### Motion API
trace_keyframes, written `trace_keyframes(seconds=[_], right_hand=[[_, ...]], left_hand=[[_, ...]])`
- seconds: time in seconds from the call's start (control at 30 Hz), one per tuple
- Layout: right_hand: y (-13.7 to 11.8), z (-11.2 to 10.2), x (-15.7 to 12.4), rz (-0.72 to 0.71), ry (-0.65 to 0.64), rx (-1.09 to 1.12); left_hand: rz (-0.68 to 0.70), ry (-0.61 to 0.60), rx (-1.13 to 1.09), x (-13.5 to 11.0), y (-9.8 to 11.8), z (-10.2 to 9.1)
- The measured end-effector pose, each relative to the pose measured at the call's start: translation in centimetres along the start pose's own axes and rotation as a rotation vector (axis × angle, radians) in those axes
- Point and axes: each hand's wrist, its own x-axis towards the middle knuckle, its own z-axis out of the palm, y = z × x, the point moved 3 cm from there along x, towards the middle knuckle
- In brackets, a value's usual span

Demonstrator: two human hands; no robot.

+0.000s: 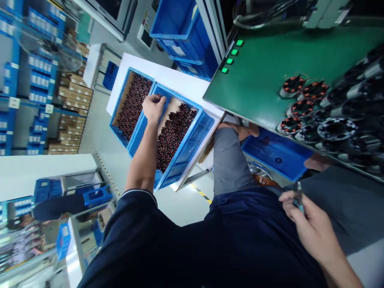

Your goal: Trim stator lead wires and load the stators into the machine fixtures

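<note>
My left hand point(153, 109) is closed with its fingers curled in, above the divide between two blue bins. A small dark part point(158, 97) with a reddish tint shows at its fingertips. The left bin point(122, 141) and the right bin point(179, 170) are filled with rows of similar small dark and copper-red parts point(175, 134). Over my lap, my right hand point(309, 222) is wrapped round small pliers point(299, 196) with a metal tip and a teal handle. Most of the handle is hidden in the palm.
Orange-and-black ring-shaped cores point(301, 109) and several dark ones stand on the green worktop point(249, 88) at right. Blue crates point(183, 36) are stacked behind the white table point(135, 62). A blue tray point(273, 154) and a metal bowl point(259, 170) lie below the worktop.
</note>
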Motion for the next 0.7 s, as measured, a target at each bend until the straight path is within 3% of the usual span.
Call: trace_keyframes(seconds=[0.13,0.27,0.37,0.5,0.57,0.63,0.7], right_hand=[[-3.3,1.5,0.1,-0.131,-0.054,-0.06],[-3.3,2.3,-0.8,-0.127,-0.075,-0.057],[-1.1,2.5,-1.3,-0.042,-0.079,-0.052],[0.6,2.6,-1.4,0.036,-0.086,-0.043],[0.0,2.7,-1.0,0.03,-0.117,-0.028],[-1.0,2.8,-0.3,0.014,-0.15,-0.014],[-2.3,2.9,0.5,-0.005,-0.167,-0.007]], left_hand=[[-0.016,-0.195,0.261,1.9,0.4,3.5],[0.002,-0.308,0.296,1.7,1.2,5.1],[0.04,-0.373,0.319,1.6,1.1,4.8],[0.109,-0.425,0.322,0.8,1.3,2.2],[0.182,-0.355,0.233,-0.1,2.6,0.6],[0.338,-0.187,-0.101,-1.6,5.3,-0.5],[0.49,-0.186,-0.501,-4.1,9.4,0.3]])
